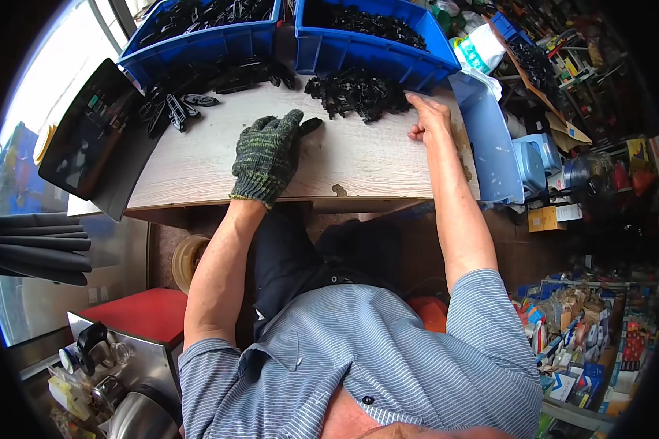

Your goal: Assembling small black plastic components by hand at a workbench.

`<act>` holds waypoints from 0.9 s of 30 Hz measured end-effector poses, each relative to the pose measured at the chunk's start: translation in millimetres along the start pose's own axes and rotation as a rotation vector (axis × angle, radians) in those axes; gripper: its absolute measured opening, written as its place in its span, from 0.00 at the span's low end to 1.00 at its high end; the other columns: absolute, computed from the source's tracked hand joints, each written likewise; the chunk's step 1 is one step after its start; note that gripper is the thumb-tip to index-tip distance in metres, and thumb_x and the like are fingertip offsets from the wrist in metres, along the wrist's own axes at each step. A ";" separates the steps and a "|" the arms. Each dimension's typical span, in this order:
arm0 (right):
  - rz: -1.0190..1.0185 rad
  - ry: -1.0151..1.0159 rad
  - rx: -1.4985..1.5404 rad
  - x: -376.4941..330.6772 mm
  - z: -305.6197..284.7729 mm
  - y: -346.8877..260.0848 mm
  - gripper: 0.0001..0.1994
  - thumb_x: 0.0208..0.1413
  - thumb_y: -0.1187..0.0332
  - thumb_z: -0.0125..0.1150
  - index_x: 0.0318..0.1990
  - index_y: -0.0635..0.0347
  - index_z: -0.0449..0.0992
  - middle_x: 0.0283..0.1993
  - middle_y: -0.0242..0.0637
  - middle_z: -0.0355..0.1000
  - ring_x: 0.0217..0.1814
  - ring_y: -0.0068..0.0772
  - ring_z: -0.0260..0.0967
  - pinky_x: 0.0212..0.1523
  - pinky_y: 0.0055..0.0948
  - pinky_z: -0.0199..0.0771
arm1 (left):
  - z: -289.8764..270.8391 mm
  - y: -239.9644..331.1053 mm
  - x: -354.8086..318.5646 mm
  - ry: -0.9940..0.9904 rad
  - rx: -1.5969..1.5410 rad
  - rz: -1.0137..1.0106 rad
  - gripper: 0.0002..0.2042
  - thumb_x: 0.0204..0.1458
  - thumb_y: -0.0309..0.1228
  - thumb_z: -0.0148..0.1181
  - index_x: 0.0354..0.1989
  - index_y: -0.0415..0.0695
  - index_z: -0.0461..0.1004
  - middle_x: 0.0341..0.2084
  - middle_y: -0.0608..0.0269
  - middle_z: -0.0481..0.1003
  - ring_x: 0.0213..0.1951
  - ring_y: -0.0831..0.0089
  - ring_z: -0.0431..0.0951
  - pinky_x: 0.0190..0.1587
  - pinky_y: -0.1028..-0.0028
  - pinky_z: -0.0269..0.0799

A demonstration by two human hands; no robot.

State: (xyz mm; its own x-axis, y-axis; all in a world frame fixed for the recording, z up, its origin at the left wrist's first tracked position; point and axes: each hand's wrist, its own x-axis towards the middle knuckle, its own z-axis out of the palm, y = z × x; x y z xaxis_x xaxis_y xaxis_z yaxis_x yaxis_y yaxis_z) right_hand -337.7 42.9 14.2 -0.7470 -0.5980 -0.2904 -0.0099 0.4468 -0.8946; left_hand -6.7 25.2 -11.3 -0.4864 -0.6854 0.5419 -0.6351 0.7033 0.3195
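My left hand (266, 155), in a dark green and black knitted glove, is closed over the table. A slim black plastic part (311, 126) sticks out on its right side; the rest is hidden by the glove. My bare right hand (432, 118) is at the right end of a heap of small black plastic pieces (359, 94). Its fingers reach toward the heap and look apart from the thumb, with nothing visible between them. Left of the glove lie several long black parts with pale slots (177, 112). More long black parts (245, 74) are piled at the back.
Two blue bins (205, 55) (373, 50) full of black parts stand along the back of the pale wooden table (205, 164). A dark screen-like panel (88, 132) leans at the left. A light blue tub (490, 139) adjoins the right edge. Cluttered shelves (586, 344) stand farther right.
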 end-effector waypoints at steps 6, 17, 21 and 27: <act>-0.081 0.048 0.014 7.5 4.9 6.5 0.19 0.52 0.58 0.73 0.48 0.56 0.79 0.20 0.30 0.63 0.13 0.25 0.62 0.16 0.33 0.76 | -2.3 1.4 2.0 -0.040 -0.030 -0.050 0.18 0.52 0.29 0.62 0.53 0.47 0.76 0.38 0.55 0.81 0.44 0.52 0.78 0.48 0.56 0.73; -0.104 -0.093 0.372 -27.2 -21.0 37.2 0.14 0.58 0.62 0.65 0.44 0.63 0.74 0.09 0.29 0.55 0.12 0.30 0.65 0.26 0.45 0.84 | -10.3 11.1 -8.8 0.321 -0.161 0.015 0.12 0.53 0.25 0.65 0.46 0.42 0.79 0.40 0.51 0.81 0.44 0.51 0.80 0.48 0.60 0.76; -0.118 -0.200 0.420 -60.8 -18.4 46.3 0.14 0.58 0.61 0.65 0.42 0.63 0.74 0.09 0.28 0.55 0.12 0.31 0.67 0.26 0.48 0.84 | 11.3 41.3 -20.4 0.285 -0.528 -0.127 0.11 0.55 0.26 0.63 0.47 0.45 0.81 0.40 0.53 0.82 0.42 0.58 0.82 0.46 0.64 0.77; -0.219 -0.433 0.373 -98.5 -2.0 54.9 0.11 0.58 0.62 0.66 0.35 0.60 0.75 0.10 0.26 0.58 0.10 0.24 0.60 0.18 0.35 0.76 | 43.2 79.3 -4.4 -0.125 -1.086 -0.482 0.19 0.59 0.36 0.64 0.56 0.40 0.76 0.43 0.60 0.81 0.39 0.75 0.80 0.39 0.75 0.77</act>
State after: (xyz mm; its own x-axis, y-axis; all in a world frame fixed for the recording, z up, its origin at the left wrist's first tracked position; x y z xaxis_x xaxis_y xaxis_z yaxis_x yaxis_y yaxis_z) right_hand -266.0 127.7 -5.7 -0.4154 -0.9007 -0.1276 0.1589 0.0663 -0.9851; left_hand -80.8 75.8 -21.9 -0.4303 -0.8939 0.1259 0.0420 0.1195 0.9919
